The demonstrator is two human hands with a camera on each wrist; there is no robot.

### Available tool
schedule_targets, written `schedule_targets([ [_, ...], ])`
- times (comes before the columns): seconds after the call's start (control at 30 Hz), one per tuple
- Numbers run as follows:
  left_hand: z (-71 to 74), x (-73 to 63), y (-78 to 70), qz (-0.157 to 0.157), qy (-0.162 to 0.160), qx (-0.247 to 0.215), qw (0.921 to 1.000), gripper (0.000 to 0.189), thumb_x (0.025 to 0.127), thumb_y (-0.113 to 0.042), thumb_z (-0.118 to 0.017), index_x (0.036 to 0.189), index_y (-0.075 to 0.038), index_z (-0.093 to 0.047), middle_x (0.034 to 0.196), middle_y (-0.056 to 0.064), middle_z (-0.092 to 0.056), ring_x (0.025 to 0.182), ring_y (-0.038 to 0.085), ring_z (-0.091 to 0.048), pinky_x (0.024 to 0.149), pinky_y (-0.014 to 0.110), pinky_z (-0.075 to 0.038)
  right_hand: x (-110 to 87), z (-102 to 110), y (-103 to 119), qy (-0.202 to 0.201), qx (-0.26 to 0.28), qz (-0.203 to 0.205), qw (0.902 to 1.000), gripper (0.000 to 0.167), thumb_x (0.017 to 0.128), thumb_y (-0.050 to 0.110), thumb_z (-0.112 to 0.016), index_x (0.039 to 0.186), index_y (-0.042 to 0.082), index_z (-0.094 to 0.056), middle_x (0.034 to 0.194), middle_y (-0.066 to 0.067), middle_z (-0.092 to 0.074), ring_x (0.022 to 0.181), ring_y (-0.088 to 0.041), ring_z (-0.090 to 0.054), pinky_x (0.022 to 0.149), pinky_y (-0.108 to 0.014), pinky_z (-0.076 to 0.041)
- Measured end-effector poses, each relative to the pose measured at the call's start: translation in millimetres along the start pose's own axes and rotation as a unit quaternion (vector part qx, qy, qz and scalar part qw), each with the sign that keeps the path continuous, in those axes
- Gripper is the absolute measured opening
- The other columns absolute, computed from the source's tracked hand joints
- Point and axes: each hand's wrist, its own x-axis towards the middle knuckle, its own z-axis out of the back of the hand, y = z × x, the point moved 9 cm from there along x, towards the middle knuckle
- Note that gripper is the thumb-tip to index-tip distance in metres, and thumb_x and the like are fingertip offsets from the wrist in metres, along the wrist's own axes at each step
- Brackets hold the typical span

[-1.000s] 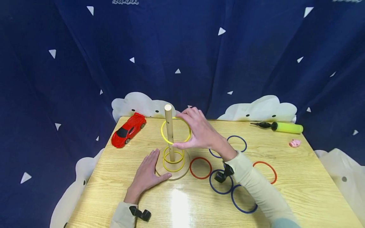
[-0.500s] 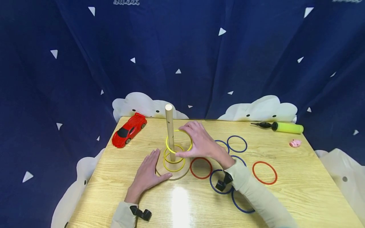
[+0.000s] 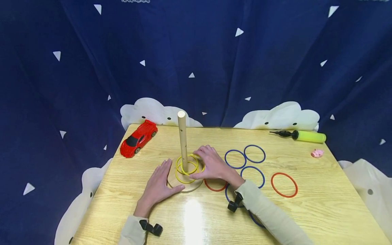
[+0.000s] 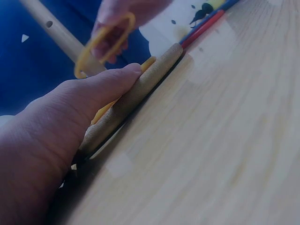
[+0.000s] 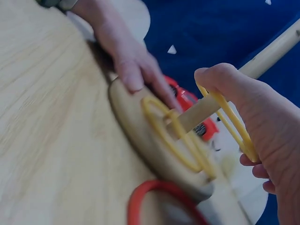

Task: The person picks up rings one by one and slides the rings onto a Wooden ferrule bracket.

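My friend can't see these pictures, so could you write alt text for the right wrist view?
A right hand pinches a yellow ring around a wooden pole, above two more yellow rings on its round base. A left hand rests at the base's edge; a red toy car sits behind, and part of a red ring shows in front.

"What is the person wearing?"

"Cream sleeves, down to the wrists. Start from the left sleeve (image 3: 133, 232): a black strap (image 3: 145, 225) crosses its cuff, and a small boxy black block (image 3: 157, 230) juts out to the right of it."

"And the other arm?"

"Well to the right of the left sleeve is the right sleeve (image 3: 269, 211), also plain cream, with a similar black block (image 3: 232, 206) by its cuff. Left hand (image 3: 159, 189) and right hand (image 3: 213, 166) are bare."
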Motion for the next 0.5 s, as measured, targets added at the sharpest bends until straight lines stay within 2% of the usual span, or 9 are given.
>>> schedule_targets([
  [0.3,-0.5,0.0,1.3,0.003,0.001,0.004,1.0000,0.124,0.080,-0.087,-0.062,0.168,-0.010,-0.019,0.173,0.004,-0.024,0.161,0.020,-0.015,0.130,0.046,-0.017,-8.5,-23,-7,0.014,-0.007,-0.013,0.9998,0.096,0.070,0.079,-0.076,0.134,0.007,-0.067,0.118,-0.001,-0.059,0.106,-0.020,-0.048,0.094,-0.038,-0.042],
  [0.5,0.3,0.9,0.0,0.001,0.000,0.000,1.0000,0.124,0.080,-0.086,-0.062,0.168,-0.010,-0.020,0.173,0.004,-0.024,0.161,0.020,-0.015,0.130,0.046,-0.017,-11.3,-31,-9,0.030,-0.041,-0.017,0.9986,0.098,0.073,0.083,-0.070,0.134,0.007,-0.066,0.118,-0.001,-0.058,0.107,-0.020,-0.047,0.095,-0.038,-0.041],
])
